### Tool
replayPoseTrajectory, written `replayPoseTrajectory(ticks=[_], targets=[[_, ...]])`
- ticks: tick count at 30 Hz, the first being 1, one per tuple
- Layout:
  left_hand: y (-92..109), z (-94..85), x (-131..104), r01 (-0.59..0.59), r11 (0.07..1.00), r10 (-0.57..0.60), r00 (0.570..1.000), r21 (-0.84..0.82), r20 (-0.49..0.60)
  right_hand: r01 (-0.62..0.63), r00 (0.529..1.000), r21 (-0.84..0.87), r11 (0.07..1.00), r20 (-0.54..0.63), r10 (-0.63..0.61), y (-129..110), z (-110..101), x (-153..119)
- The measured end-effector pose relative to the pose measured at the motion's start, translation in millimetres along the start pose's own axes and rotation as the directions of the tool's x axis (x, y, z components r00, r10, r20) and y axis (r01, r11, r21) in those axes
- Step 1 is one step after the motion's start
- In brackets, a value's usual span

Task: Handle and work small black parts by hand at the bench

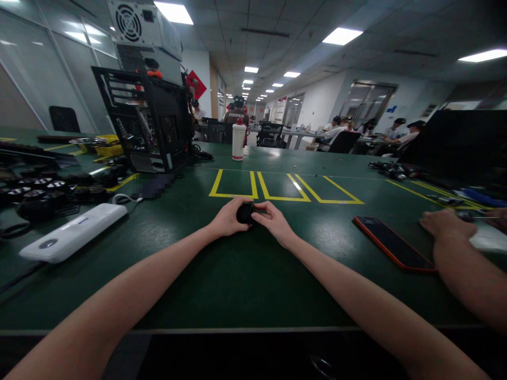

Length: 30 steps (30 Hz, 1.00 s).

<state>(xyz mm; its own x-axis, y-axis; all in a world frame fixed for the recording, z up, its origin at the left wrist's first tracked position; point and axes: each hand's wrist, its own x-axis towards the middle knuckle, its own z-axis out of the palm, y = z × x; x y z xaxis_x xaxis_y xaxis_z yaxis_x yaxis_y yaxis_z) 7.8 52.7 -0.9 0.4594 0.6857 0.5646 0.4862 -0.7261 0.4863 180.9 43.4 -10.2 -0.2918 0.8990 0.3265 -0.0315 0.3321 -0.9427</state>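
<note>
Left hand point(228, 217) grips round black part point(244, 213) over bench point(237, 285), right hand point(274, 221) pinches its right edge; probably light, stiff, smooth plastic, though too dark to be sure; best held by the rim.

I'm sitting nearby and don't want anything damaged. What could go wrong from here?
The small black part is in the left hand, with the right hand at its edge; it might slip and drop onto the table.
The phone lies right by the co-worker's forearm and could be nudged.
The metal boxes stacked on the black computer case could topple if knocked.
</note>
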Motion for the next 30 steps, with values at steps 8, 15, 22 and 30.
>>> replayPoseTrajectory(ticks=[8, 15, 22, 30], targets=[[-0.6, -0.9, 0.0, -0.024, 1.0, 0.024, 1.0, 0.012, -0.001, -0.035, 0.999, -0.016, 0.999, -0.019, 0.034, 0.9, -0.7, 3.7], [-0.8, -1.0, -0.1, -0.034, 0.999, 0.034, 0.999, 0.008, -0.002, -0.01, 0.998, 0.033, 0.999, 0.055, 0.008, -1.2, -0.5, 0.9], [-0.9, 0.0, -0.1, 0.004, 1.0, -0.005, 1.0, 0.005, 0.019, 0.012, 0.999, 0.03, 0.999, 0.05, -0.014, -2.0, 1.5, -3.4], [-2.1, 1.4, 0.0, -0.022, 1.0, 0.022, 1.0, 0.013, -0.002, -0.021, 1.0, 0.019, 1.0, 0.018, 0.021, 1.9, -0.7, 3.2]])
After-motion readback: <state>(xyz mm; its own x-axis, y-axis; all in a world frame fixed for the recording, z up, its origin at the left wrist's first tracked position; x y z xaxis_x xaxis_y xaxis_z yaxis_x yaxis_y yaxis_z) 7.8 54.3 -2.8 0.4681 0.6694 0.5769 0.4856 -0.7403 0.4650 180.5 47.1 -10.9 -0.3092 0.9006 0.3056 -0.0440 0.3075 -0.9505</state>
